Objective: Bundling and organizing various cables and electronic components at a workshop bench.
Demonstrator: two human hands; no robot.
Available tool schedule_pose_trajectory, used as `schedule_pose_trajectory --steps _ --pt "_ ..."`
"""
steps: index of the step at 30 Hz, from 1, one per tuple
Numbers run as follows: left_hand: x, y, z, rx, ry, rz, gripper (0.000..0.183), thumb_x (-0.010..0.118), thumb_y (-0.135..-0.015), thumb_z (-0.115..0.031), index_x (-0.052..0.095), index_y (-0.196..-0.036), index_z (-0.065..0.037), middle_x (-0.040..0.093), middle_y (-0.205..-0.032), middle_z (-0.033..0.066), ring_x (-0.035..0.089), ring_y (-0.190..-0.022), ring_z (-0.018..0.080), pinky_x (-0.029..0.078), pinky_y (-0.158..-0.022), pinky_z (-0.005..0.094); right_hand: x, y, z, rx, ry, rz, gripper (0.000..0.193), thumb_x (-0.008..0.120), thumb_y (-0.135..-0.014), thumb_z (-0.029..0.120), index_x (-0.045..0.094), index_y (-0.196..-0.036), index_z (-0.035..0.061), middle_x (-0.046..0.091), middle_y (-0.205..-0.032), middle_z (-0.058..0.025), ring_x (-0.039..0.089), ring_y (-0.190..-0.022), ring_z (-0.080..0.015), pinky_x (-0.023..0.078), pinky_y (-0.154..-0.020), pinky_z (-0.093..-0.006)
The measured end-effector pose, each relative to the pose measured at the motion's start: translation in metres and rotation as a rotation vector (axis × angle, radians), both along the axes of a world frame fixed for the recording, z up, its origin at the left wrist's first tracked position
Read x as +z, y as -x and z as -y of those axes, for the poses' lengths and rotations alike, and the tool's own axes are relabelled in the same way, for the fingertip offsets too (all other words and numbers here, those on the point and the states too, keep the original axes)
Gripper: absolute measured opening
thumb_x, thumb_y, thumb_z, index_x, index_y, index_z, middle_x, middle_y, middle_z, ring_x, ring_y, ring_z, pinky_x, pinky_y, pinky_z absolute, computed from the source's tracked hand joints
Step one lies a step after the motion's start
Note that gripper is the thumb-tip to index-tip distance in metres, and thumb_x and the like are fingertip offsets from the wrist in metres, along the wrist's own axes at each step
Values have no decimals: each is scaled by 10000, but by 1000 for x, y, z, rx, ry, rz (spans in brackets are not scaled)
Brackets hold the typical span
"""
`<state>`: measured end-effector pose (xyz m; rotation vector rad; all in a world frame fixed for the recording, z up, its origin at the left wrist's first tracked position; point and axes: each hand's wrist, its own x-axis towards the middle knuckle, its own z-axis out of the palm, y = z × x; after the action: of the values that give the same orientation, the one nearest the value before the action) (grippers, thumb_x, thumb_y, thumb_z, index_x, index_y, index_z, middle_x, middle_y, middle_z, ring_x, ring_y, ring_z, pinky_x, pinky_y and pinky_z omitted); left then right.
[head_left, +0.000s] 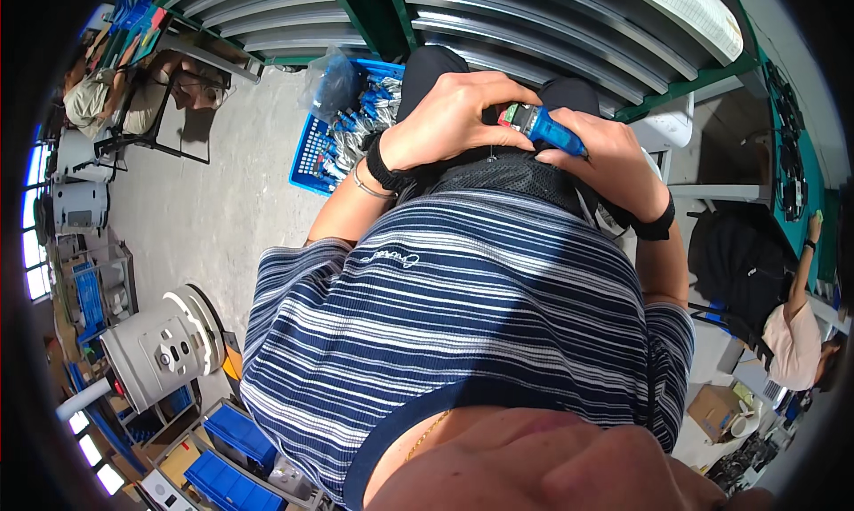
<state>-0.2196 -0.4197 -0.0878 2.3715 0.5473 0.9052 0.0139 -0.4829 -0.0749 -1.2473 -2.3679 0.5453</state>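
Observation:
Between my hands, above my lap, is a small blue connector-like piece (559, 135) with a silver middle and a green and red end. My left hand (455, 115) has its thumb and forefinger closed around the green and red end. From the other side, my right hand (609, 155) grips the blue body with thumb and fingers. The piece is tilted, its blue part toward my right. Just left of my knees, a blue plastic basket (305, 161) holds many grey cables with blue ends (363, 130). A clear plastic bag (331, 82) lies over its far left corner.
A green metal frame with grey slats (525, 35) stands right in front of my knees. To the left, a person sits by a black chair frame (160, 120). A white machine (160, 351) and blue bins (233, 484) are behind left. Another person (792, 346) works at the right.

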Motion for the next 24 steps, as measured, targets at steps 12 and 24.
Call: schedule_pose_trajectory --steps 12,24 --pt "-19 1 2 22 -69 -25 405 801 -704 -248 693 -1047 -60 690 -890 83 651 -824 264 475 -937 407 -36 4 13 -122 100 -193 292 693 -848 284 591 -1015 67 614 -800 -149 621 -740 -360 482 -630 -394" --pt "-11 4 0 -21 90 72 407 818 -692 -195 705 -1060 -65 700 -1009 88 655 -977 260 504 -888 340 -38 -3 21 -98 168 -295 342 732 -821 249 606 -1048 27 642 -902 -152 643 -801 -343 503 -697 -346"
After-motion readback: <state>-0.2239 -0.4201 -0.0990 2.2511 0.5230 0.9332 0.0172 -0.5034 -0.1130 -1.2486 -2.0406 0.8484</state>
